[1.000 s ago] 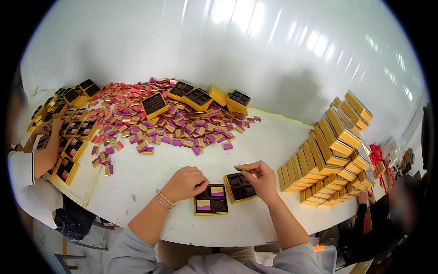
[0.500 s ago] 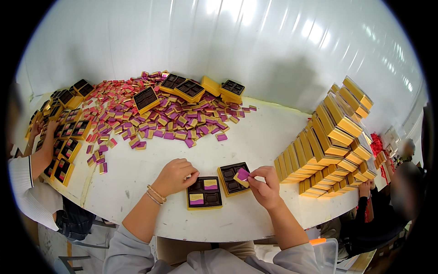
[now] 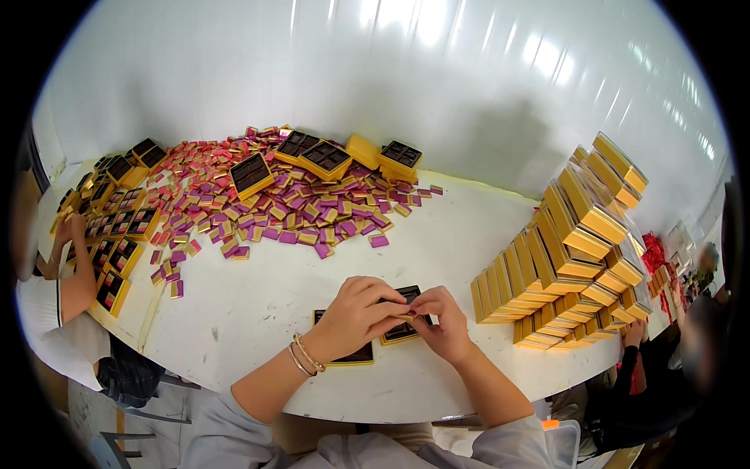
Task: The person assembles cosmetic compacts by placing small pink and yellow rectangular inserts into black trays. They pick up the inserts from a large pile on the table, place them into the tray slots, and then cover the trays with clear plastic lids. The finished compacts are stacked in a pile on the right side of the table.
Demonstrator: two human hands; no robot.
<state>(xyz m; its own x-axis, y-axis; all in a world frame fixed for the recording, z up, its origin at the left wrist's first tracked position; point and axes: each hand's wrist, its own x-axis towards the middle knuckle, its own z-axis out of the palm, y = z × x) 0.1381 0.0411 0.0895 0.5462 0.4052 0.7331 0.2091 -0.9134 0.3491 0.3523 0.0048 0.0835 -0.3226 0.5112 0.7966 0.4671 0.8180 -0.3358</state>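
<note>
The left hand (image 3: 361, 313) and the right hand (image 3: 445, 324) are meeting near the front of the white tabletop (image 3: 234, 305). Their fingertips are pinching one small piece (image 3: 404, 316) together. The piece is hanging over the right box (image 3: 400, 337), which is showing dark cups inside. The left box (image 3: 355, 357) is lying mostly under the left hand and wrist, so I am not seeing all of its inside.

Bare white is running between the two boxes and the curved front edge. More open room is lying past the hands, up to the heap (image 3: 305, 211) of pink, purple and gold pieces by the wall (image 3: 258, 70). Some boxes (image 3: 251, 173) are resting on that heap.

On the right, a big gold stack (image 3: 539, 273) is standing near the right edge, with a bare gap between it and the right hand. On the left, another person (image 3: 66, 336) is reaching over more boxes (image 3: 116, 291) that are crowding that end.
</note>
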